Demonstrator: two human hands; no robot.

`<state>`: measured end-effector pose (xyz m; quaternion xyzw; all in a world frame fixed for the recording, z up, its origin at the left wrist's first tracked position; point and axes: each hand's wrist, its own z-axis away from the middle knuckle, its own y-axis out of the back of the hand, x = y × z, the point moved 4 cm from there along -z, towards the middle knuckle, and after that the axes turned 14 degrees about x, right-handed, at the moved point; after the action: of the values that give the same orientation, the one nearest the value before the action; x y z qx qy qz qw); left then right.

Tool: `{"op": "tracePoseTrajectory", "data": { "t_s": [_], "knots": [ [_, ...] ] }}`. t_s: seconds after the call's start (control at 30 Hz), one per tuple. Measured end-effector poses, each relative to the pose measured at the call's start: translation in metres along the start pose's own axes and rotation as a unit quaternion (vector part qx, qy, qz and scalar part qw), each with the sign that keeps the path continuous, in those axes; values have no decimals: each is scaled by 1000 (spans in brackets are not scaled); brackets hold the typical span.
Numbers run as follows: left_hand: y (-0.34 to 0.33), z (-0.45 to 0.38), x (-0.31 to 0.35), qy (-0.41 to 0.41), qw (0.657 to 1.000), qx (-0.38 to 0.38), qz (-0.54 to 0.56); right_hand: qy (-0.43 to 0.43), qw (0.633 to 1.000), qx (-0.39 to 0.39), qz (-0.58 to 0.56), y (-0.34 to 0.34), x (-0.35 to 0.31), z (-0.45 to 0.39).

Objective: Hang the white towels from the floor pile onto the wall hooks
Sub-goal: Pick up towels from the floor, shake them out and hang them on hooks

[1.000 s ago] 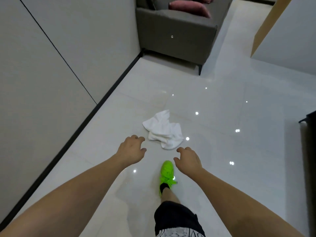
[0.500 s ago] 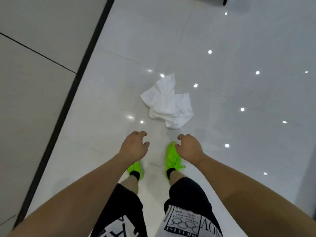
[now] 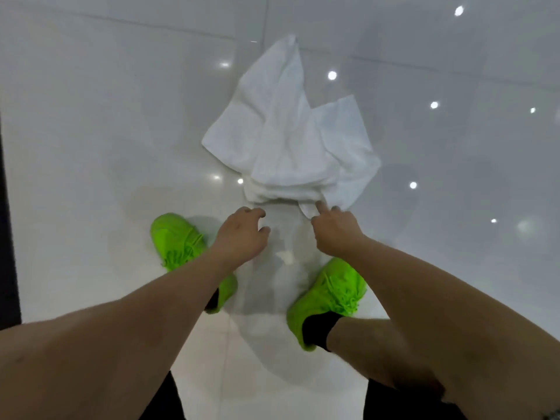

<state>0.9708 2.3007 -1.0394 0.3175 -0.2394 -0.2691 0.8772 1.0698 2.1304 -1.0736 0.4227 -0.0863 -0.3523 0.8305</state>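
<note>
A crumpled pile of white towels [image 3: 291,140] lies on the glossy white floor right in front of my feet. My left hand [image 3: 242,234] hovers just short of the pile's near edge, fingers curled and apart, holding nothing. My right hand [image 3: 336,228] reaches the pile's near right corner, and its fingertips touch the cloth. The towel still lies flat on the floor and no closed grip shows. No wall hooks are in view.
My two bright green shoes [image 3: 181,244] [image 3: 330,295] stand apart on the tiles just behind my hands. A dark baseboard strip [image 3: 7,237] runs along the left edge. Ceiling lights reflect as bright spots across the floor [image 3: 454,177].
I have stepped up to the pile and bent down over it. Both hands moved forward and down; the right one now touches the towel's near corner.
</note>
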Motion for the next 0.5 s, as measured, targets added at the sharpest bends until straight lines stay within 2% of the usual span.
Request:
{"op": "tracePoseTrajectory", "data": {
  "t_s": [0.13,0.2,0.33,0.5],
  "knots": [
    [-4,-33,-1,-25,999,-9,-39,-34,998,-43,-2,-19,11,-16],
    [12,-27,8,-24,999,-10,-32,-40,998,-34,-38,-3,9,-4],
    [77,23,45,-31,999,14,-16,-62,991,20,-117,78,-2,45],
    [181,112,110,-68,997,42,-16,-70,985,76,-141,215,-10,115]
  ]
}}
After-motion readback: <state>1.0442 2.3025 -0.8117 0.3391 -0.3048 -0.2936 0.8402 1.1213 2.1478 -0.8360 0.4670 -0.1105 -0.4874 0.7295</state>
